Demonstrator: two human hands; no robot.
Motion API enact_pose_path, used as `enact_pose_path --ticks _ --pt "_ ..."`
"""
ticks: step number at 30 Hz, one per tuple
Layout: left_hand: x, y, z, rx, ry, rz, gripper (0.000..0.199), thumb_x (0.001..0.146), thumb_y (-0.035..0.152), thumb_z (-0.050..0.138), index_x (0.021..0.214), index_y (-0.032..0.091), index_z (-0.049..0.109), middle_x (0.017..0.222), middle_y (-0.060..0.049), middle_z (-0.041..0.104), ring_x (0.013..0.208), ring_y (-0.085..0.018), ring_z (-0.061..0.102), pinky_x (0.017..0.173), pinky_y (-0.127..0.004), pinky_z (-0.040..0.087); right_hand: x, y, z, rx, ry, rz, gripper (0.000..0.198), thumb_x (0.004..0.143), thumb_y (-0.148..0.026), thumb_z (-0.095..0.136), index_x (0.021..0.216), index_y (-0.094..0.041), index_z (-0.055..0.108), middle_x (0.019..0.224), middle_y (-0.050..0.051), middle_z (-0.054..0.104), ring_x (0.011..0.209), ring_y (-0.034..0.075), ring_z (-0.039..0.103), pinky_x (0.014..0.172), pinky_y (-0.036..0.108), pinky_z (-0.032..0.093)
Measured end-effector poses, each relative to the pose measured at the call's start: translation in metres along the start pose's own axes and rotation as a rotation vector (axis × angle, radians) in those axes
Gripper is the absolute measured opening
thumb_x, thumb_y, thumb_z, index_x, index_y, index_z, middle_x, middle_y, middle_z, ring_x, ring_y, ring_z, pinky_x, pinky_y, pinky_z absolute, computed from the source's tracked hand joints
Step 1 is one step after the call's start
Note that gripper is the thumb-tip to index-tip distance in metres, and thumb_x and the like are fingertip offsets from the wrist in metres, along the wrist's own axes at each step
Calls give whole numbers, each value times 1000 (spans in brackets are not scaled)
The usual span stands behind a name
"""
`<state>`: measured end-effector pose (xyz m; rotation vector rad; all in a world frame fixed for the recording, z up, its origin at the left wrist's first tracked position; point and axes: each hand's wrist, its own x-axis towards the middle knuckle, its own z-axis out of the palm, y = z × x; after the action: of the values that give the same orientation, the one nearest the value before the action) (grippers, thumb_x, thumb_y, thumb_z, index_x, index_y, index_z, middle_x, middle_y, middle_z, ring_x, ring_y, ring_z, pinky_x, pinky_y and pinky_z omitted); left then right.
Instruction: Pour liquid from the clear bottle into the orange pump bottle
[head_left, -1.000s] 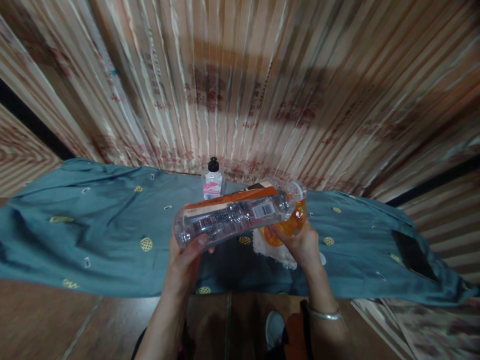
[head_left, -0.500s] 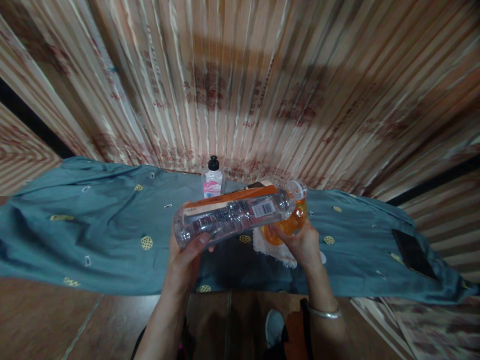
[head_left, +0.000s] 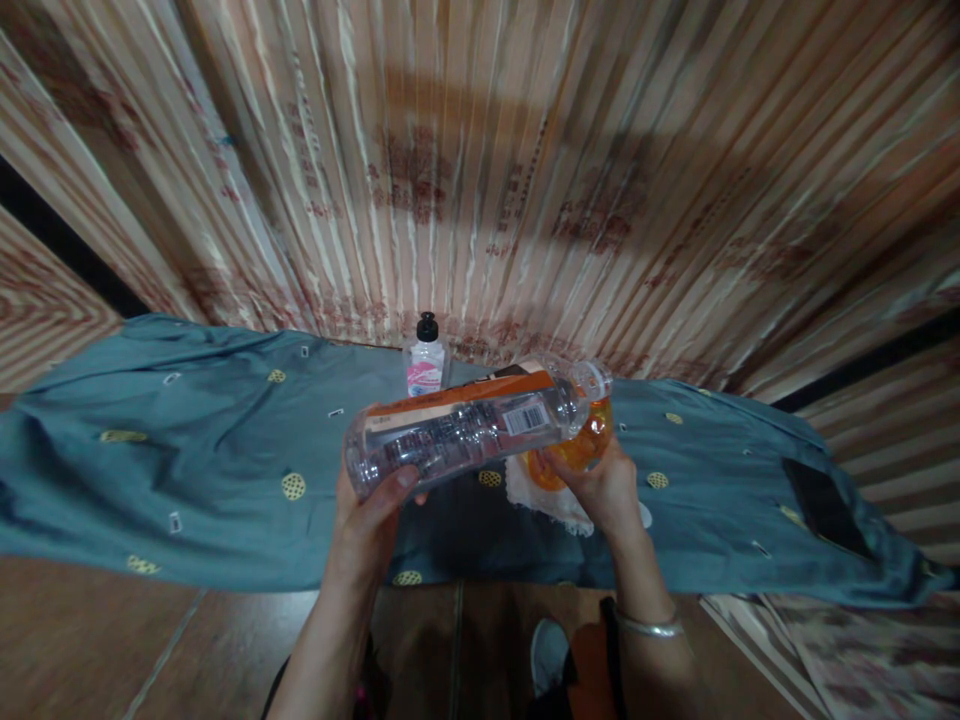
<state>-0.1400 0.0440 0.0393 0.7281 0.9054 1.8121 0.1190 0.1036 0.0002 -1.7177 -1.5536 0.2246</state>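
Observation:
My left hand [head_left: 379, 510] is closed round the base end of a large clear plastic bottle [head_left: 461, 430] with an orange and cream label and a barcode. The bottle lies almost level, its neck end tilted a little upward to the right. My right hand [head_left: 604, 490] grips a smaller bottle of orange liquid [head_left: 585, 445]. The mouth of the clear bottle meets the top of the orange one; whether they touch is hard to tell. Under the orange bottle lies a white cloth [head_left: 544, 500] with a frayed edge.
Behind the clear bottle stands a small bottle with a black cap and pink label [head_left: 426, 365]. A dark phone-like slab [head_left: 825, 508] rests at the right on the teal tablecloth [head_left: 225, 440]. A pleated, patterned curtain [head_left: 480, 180] hangs along the back edge.
Almost nothing differs. Both hands and the two bottles keep the same pose, with only a tiny shift of the clear bottle to the left.

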Motion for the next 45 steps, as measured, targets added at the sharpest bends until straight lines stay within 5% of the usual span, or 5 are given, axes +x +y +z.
enact_pose_path --ticks 45 --pt "-4 8 8 19 36 22 68 58 31 90 122 27 67 88 -2 69 61 -16 56 41 -26 47 -3 -1 0 10 -11 -6 80 70 -69 70 127 -14 64 105 18 80 88 35 77 73 43 60"
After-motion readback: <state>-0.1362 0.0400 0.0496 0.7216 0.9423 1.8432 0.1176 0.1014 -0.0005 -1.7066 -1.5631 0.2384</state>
